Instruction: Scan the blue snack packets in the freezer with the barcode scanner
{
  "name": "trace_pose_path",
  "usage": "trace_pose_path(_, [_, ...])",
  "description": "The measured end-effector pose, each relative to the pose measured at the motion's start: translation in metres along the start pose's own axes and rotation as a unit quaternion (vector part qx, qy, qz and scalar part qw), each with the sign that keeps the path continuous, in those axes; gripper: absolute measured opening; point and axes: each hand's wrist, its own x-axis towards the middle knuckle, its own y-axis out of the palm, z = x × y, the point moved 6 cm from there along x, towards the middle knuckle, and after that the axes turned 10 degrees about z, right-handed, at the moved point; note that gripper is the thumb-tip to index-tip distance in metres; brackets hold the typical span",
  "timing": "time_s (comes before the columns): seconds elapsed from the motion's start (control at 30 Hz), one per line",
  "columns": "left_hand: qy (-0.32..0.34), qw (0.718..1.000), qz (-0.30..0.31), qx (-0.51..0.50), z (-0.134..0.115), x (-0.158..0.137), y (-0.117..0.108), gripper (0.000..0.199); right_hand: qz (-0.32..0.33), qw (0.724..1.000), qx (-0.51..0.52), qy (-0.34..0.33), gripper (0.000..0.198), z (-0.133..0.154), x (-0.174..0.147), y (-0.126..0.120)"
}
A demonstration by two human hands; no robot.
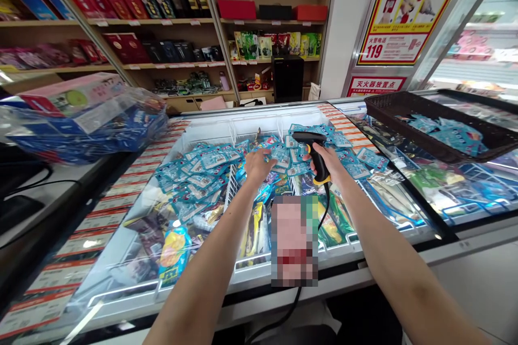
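My right hand (326, 160) is wrapped round the grip of a black and yellow barcode scanner (309, 137), whose head points left over the packets. Its cable hangs down toward me. My left hand (258, 164) is just left of the scanner, palm down with thumb and fingers apart, over small blue packets (282, 157); whether it touches them I cannot tell. More blue packets (202, 175) lie in a loose heap to the left, and others spread out to the right, all on the glass top of a chest freezer (133, 259).
A dark brown basket (408, 118) with blue packets stands at the right. Boxes in clear plastic (76, 118) sit at the left. Frozen goods in wire baskets show through the glass. A pixelated patch (294, 242) hides something in front. Stocked shelves (154, 21) line the back.
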Motion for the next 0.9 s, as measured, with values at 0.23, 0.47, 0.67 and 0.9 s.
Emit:
trace_pose_path(0.23, [0.005,0.999,-0.030,0.033,-0.004,-0.004,-0.002,0.043,0.000,1.000,-0.003,0.001,0.044,-0.001,0.000,-0.001])
trace_pose_path(0.47, [0.004,0.999,0.018,0.050,-0.016,0.000,0.003,0.053,0.006,1.000,-0.009,-0.006,0.043,0.000,0.001,0.000])
trace_pose_path(0.67, [-0.013,0.974,-0.049,-0.222,0.028,-0.002,-0.011,0.040,-0.001,1.000,-0.011,0.004,0.041,0.001,0.000,0.002])
trace_pose_path(0.9, [0.044,0.863,-0.089,-0.495,0.053,-0.019,-0.013,0.053,0.017,0.999,-0.047,0.004,0.042,0.003,-0.001,0.010])
